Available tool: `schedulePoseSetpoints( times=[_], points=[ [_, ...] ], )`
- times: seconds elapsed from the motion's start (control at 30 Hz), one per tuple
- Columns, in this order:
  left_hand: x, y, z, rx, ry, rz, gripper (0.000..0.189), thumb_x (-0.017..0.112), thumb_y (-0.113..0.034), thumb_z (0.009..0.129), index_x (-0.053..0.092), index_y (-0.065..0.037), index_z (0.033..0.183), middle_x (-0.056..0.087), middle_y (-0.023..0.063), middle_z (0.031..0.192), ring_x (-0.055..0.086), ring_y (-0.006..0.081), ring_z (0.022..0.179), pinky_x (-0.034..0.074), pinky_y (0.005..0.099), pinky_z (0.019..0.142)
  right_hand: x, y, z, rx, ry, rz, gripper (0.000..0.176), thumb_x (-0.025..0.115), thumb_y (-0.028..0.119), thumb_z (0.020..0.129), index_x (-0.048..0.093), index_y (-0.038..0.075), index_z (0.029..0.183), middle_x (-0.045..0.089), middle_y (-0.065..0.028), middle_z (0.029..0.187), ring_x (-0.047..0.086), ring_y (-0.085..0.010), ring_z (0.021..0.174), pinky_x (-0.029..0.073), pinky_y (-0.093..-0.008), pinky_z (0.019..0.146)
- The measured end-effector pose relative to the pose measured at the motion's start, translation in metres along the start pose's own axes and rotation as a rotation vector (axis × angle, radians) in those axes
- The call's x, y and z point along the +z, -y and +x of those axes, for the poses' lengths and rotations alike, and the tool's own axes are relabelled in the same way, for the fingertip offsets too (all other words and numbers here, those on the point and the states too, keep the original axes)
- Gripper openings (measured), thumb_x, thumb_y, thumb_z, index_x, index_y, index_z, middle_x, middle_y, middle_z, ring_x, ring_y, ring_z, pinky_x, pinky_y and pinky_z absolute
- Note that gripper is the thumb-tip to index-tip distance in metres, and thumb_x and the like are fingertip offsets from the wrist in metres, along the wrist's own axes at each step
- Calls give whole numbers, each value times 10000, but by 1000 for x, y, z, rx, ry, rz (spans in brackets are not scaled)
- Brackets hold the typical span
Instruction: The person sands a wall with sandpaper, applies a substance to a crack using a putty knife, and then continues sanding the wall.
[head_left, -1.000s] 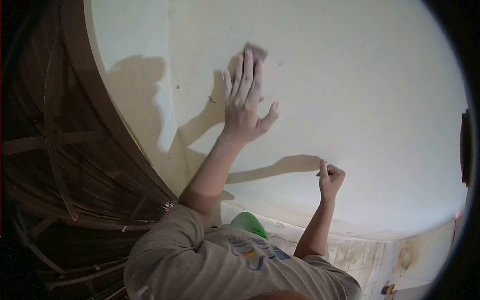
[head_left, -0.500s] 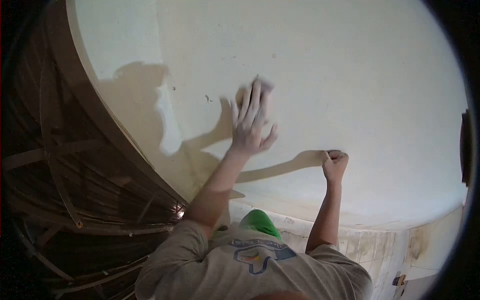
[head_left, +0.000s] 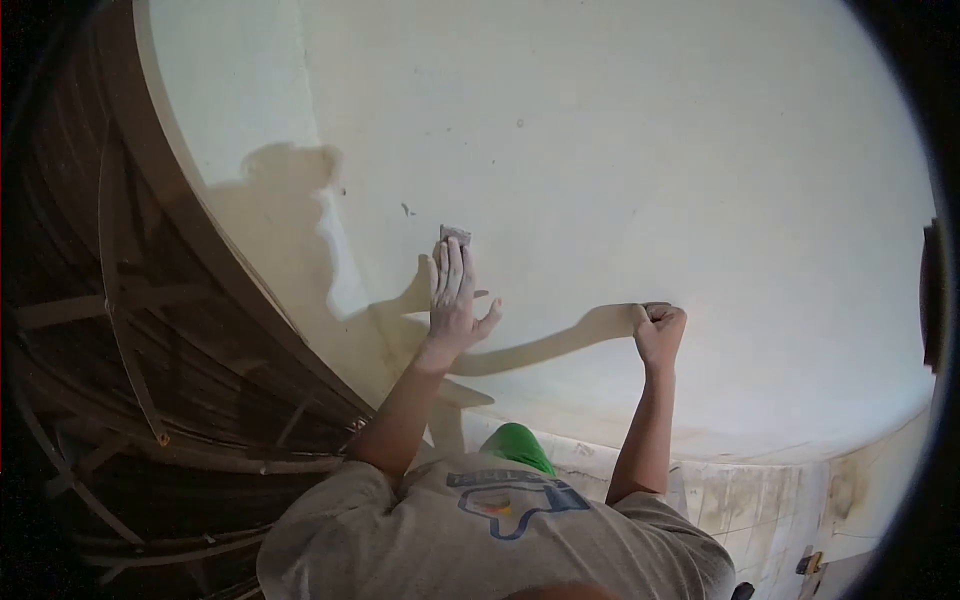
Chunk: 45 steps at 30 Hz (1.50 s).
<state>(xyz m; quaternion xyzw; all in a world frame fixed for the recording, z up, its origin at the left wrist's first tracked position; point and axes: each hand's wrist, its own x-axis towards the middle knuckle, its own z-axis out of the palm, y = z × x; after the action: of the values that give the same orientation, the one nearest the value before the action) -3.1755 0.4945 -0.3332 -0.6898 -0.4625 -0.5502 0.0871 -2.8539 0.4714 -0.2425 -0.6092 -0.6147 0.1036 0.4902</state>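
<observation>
My left hand lies flat against the pale wall, fingers stretched upward and thumb out to the right. Under its fingertips is a small grey-brown piece of sandpaper, its upper edge showing beyond the fingers and the rest covered. Whitish dust coats those fingers. To the right and slightly lower, my right hand is closed in a fist against the wall. Its curled fingers hide whatever may be inside.
Dark roof sheeting and beams fill the left side, bounded by a curved wall edge. Small chips and marks dot the wall. Stained tiles are at lower right, and a green-covered knee shows beyond my shirt.
My left hand has moved down and to the left along the wall with the sandpaper, which now shows more clearly. The right fist has stayed nearly in place.
</observation>
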Motion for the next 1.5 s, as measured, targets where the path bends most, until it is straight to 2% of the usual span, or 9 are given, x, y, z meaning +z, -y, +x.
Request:
schedulePoseSetpoints(
  times=[0.17,0.27,0.33,0.63,0.9,0.97,1.07,1.3,1.5],
  points=[
    [-25,-15,88,151,-99,84,937,651,-388,844,253,60,1565,202,335,1621,148,534,1508,56,680,1184,-1,8,-2,13,-2,-89,302,669,72,733,540,-97,519,612,-158,518,609,-167,551,439,-312,531],
    [-50,-38,151,202,-191,85,933,621,-448,845,284,43,1563,225,278,1640,206,464,1520,113,654,1184,10,3,-1,-66,-95,19,373,640,50,747,408,0,459,369,15,457,364,-84,458,298,-297,450],
    [-57,-47,168,204,-240,18,949,627,-462,834,285,38,1565,226,271,1644,210,457,1522,127,653,1177,7,0,3,7,-12,-29,373,642,54,754,425,3,454,398,9,469,387,-87,466,299,-299,449],
    [14,-14,-11,-28,107,2,1034,682,-538,761,346,87,1514,316,324,1581,289,459,1487,17,653,1166,-1,4,-8,-6,-95,-52,373,658,34,739,441,-23,441,391,-4,424,365,-89,437,303,-297,447],
    [-67,-58,164,277,-59,158,974,641,-542,796,363,11,1548,316,248,1620,260,395,1527,-18,670,1153,5,-6,-8,-4,-98,4,399,649,32,747,417,0,424,358,16,408,337,-73,396,260,-290,418],
    [-69,-63,172,267,-91,80,968,638,-536,802,359,7,1553,317,253,1618,251,401,1528,-22,671,1155,2,3,-7,-14,-76,1,394,638,31,749,422,2,420,371,10,404,339,-75,389,262,-289,413],
    [-50,-58,141,194,-96,-69,968,634,-529,812,343,16,1557,302,254,1624,235,413,1530,-26,671,1161,-7,13,-7,144,29,-102,254,691,101,722,637,-55,529,683,-194,614,683,-264,627,498,-341,580],
    [13,-4,-28,-23,228,83,1039,659,-487,832,195,74,1572,181,348,1619,54,475,1543,-56,694,1168,-12,18,-6,133,34,-111,236,685,96,727,643,-72,566,639,-190,561,633,-233,519,480,-328,538],
    [-36,-29,103,42,-129,198,1033,635,-494,845,181,78,1577,140,315,1645,86,495,1532,-26,711,1152,-10,16,-5,110,46,-67,238,687,92,729,642,-76,566,619,-187,530,598,-204,480,463,-321,519]
  ],
)
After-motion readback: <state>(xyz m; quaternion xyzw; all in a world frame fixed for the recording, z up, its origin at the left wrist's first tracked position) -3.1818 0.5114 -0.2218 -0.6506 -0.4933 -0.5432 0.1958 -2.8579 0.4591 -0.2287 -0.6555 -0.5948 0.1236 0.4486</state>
